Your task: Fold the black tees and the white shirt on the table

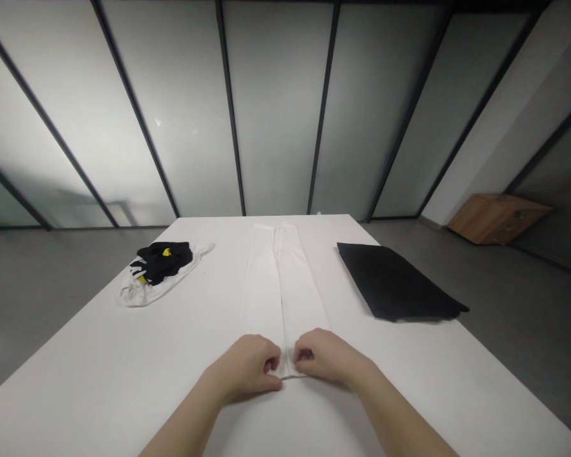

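White trousers lie flat and lengthwise on the white table, the waistband at the far end and the leg hems close to me. My left hand is closed at the hem of the left leg, thumb and fingers pinching the fabric. At the hem of the other leg, my right hand has its fingers curled in and pinched on the cloth. The two hands are a short gap apart, with a dark line between the legs running up from there. Both hands partly hide the hems.
On the left of the table sits a crumpled heap of black, white and yellow clothing. A flat black folded cloth lies along the right edge. Beyond stand frosted glass panels, and a wooden cabinet is on the floor to the right.
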The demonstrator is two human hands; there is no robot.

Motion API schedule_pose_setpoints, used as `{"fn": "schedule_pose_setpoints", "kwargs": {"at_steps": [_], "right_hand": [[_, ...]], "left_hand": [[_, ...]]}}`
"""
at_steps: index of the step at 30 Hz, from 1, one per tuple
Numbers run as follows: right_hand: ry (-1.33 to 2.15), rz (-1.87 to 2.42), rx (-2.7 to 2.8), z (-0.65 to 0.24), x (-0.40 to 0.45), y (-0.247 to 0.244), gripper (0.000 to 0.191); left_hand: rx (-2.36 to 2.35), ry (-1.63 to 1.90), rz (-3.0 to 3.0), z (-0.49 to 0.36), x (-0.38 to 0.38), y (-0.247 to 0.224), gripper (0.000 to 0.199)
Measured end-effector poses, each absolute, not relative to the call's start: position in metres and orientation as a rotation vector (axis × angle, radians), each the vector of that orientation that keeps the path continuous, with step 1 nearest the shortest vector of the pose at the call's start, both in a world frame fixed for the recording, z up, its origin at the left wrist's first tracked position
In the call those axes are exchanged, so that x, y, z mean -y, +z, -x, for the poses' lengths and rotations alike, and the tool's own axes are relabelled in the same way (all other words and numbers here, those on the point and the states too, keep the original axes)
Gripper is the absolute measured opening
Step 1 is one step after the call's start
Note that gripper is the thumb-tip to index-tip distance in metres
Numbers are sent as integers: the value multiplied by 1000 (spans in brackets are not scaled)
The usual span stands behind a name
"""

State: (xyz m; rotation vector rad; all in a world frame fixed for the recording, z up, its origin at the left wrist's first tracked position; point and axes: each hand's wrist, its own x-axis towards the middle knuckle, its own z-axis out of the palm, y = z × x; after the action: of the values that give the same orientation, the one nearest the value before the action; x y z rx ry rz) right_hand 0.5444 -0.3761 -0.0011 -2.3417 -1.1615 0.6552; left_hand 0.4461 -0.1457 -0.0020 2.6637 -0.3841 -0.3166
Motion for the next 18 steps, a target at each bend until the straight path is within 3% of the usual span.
{"fn": "schedule_pose_setpoints", "kwargs": {"at_steps": [12, 18], "right_hand": [[698, 2387, 1158, -536, 372, 5, 31], [619, 2356, 1160, -532, 370, 6, 37]], "left_hand": [[391, -287, -2653, -445, 155, 5, 8], [374, -304, -2761, -451, 159, -3, 16]]}}
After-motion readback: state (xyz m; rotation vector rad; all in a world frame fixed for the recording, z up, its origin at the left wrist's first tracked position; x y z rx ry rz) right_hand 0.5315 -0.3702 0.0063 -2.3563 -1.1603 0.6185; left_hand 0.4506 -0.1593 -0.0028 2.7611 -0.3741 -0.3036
